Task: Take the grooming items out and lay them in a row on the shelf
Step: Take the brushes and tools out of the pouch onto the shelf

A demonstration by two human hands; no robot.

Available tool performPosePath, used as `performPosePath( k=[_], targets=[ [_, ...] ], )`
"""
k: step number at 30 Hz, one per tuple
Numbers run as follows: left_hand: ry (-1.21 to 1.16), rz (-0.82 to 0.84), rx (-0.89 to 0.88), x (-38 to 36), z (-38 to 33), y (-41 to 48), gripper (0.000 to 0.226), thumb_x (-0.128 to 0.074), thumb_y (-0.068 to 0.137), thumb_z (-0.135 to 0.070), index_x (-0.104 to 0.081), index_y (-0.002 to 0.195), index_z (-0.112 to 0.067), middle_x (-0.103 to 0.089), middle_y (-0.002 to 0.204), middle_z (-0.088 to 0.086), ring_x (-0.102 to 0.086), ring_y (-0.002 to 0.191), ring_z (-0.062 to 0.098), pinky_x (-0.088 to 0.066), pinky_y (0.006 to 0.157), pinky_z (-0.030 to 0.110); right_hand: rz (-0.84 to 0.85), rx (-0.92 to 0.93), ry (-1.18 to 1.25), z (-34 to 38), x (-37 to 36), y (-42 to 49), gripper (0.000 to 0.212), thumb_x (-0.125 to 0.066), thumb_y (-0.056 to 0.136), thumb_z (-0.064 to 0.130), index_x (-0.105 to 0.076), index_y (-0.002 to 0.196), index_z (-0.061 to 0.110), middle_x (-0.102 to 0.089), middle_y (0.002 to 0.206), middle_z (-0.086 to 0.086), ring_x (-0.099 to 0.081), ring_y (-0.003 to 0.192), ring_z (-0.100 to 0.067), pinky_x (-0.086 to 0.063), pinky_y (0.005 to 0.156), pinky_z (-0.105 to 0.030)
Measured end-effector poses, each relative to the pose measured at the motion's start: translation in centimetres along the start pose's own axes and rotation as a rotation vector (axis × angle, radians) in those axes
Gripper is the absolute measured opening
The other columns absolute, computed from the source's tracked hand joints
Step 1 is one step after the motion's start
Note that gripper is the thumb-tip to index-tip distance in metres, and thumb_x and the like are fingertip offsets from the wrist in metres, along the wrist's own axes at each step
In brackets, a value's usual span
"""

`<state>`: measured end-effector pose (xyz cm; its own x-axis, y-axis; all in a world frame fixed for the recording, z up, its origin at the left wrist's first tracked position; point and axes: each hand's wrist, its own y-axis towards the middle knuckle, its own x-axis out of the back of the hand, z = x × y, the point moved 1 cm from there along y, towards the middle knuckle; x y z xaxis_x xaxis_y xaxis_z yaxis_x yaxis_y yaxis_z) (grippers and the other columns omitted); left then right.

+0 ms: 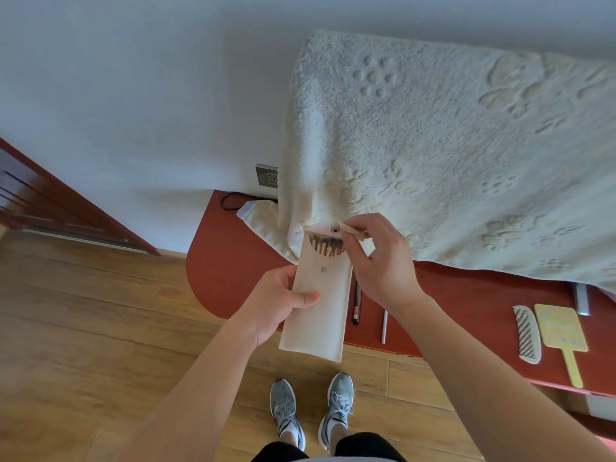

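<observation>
Two hands hold a long cream fabric pouch (320,315) over the red-brown wooden shelf (233,261): the left hand (283,301) grips its lower half, the right hand (380,261) pinches the opened flap (346,228). Brown-handled tools (326,246) show inside. A white comb (528,333) and yellow hand mirror (560,331) lie on the shelf.

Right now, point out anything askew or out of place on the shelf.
The cream fleece blanket droops over the red-brown shelf, hiding the top of a flat silver item. The white comb and yellow hand mirror lie neatly side by side.
</observation>
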<state>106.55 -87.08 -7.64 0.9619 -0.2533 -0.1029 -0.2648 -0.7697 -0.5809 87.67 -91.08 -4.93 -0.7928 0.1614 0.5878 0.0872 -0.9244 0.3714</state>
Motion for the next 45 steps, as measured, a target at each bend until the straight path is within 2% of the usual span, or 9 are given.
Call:
performPosePath(
  k=[6, 11, 14, 17, 24, 31, 39, 42, 45],
  targets=[
    [0.091, 0.046, -0.007, -0.5, 0.1, -0.5, 0.033, -0.07, 0.086, -0.003, -0.07, 0.114, -0.018, -0.074, 0.11, 0.003, -0.069, 0.104, 0.026, -0.05, 0.098, 0.056, -0.205, -0.221, -0.03, 0.0, 0.3, 0.9, 0.032, -0.076, 0.08, 0.018, -0.046, 0.092, 0.018, -0.045, 0.085, 0.005, -0.044, 0.072, 0.003, -0.035, 0.063, -0.009],
    [0.071, 0.036, -0.011, -0.3, -0.1, -0.6, 0.035, -0.071, 0.084, -0.001, -0.069, 0.116, -0.017, -0.074, 0.111, 0.003, -0.069, 0.105, 0.027, -0.05, 0.099, 0.056, -0.182, -0.133, -0.092, -0.5, 0.1, 1.0, 0.016, -0.075, 0.08, 0.01, -0.064, 0.091, 0.011, -0.054, 0.083, 0.003, -0.049, 0.065, -0.005, -0.038, 0.062, -0.006],
    [0.062, 0.022, -0.01, -0.1, -0.2, -0.5, 0.037, -0.071, 0.084, 0.0, -0.069, 0.116, -0.017, -0.074, 0.111, 0.003, -0.069, 0.105, 0.026, -0.05, 0.099, 0.055, -0.119, -0.083, -0.111, -0.6, -0.1, 0.8, 0.022, -0.074, 0.08, 0.01, -0.07, 0.102, 0.011, -0.062, 0.091, 0.005, -0.055, 0.075, -0.007, -0.04, 0.07, -0.008],
    [0.059, 0.013, -0.017, 0.0, -0.4, -0.2, 0.036, -0.072, 0.084, -0.001, -0.069, 0.115, -0.018, -0.074, 0.11, 0.003, -0.069, 0.104, 0.025, -0.051, 0.098, 0.054, -0.033, -0.027, -0.093, -0.6, -0.4, 0.6, 0.026, -0.074, 0.081, 0.015, -0.072, 0.107, 0.01, -0.068, 0.107, 0.001, -0.062, 0.095, -0.011, -0.05, 0.082, -0.021],
    [0.017, 0.016, -0.014, 0.3, -0.7, 0.2, 0.038, -0.072, 0.082, 0.003, -0.07, 0.115, -0.017, -0.074, 0.11, 0.004, -0.07, 0.102, 0.025, -0.051, 0.098, 0.053, 0.178, -0.06, -0.087, -1.4, 0.1, 0.6, 0.031, -0.073, 0.082, 0.014, -0.072, 0.113, 0.009, -0.063, 0.126, -0.002, -0.055, 0.12, -0.015, -0.041, 0.1, -0.021],
    [0.015, 0.055, -0.01, 0.2, -0.6, 0.4, 0.041, -0.072, 0.081, 0.004, -0.069, 0.116, -0.017, -0.073, 0.111, 0.006, -0.069, 0.104, 0.028, -0.05, 0.098, 0.055, 0.229, -0.127, -0.018, -1.5, 0.7, 1.3, 0.017, -0.067, 0.083, 0.005, -0.076, 0.097, 0.01, -0.068, 0.11, 0.004, -0.057, 0.084, -0.001, -0.042, 0.077, -0.005],
    [0.015, 0.066, -0.012, 0.3, -0.2, 0.5, 0.04, -0.071, 0.081, 0.005, -0.07, 0.113, -0.019, -0.073, 0.112, 0.006, -0.068, 0.106, 0.031, -0.048, 0.1, 0.059, 0.206, -0.205, 0.062, -0.9, 0.8, 1.1, 0.005, -0.077, 0.078, 0.007, -0.076, 0.082, 0.011, -0.07, 0.09, 0.005, -0.058, 0.081, -0.005, -0.039, 0.065, -0.005],
    [0.013, 0.068, -0.006, 0.4, -0.1, 0.4, 0.039, -0.071, 0.082, 0.005, -0.071, 0.113, -0.019, -0.073, 0.112, 0.006, -0.067, 0.106, 0.031, -0.048, 0.1, 0.059, 0.221, -0.208, 0.064, -0.9, 0.6, 1.2, 0.006, -0.077, 0.078, 0.007, -0.073, 0.075, 0.011, -0.068, 0.085, 0.004, -0.06, 0.076, -0.01, -0.042, 0.065, -0.009],
    [-0.005, 0.08, -0.002, 0.4, 0.0, 0.3, 0.039, -0.071, 0.082, 0.004, -0.069, 0.115, -0.017, -0.073, 0.112, 0.007, -0.068, 0.107, 0.031, -0.048, 0.1, 0.058, 0.234, -0.215, 0.031, -1.0, 0.2, 1.5, 0.008, -0.074, 0.079, 0.007, -0.07, 0.074, 0.012, -0.067, 0.085, 0.003, -0.061, 0.076, -0.016, -0.052, 0.07, -0.028]
  ],
)
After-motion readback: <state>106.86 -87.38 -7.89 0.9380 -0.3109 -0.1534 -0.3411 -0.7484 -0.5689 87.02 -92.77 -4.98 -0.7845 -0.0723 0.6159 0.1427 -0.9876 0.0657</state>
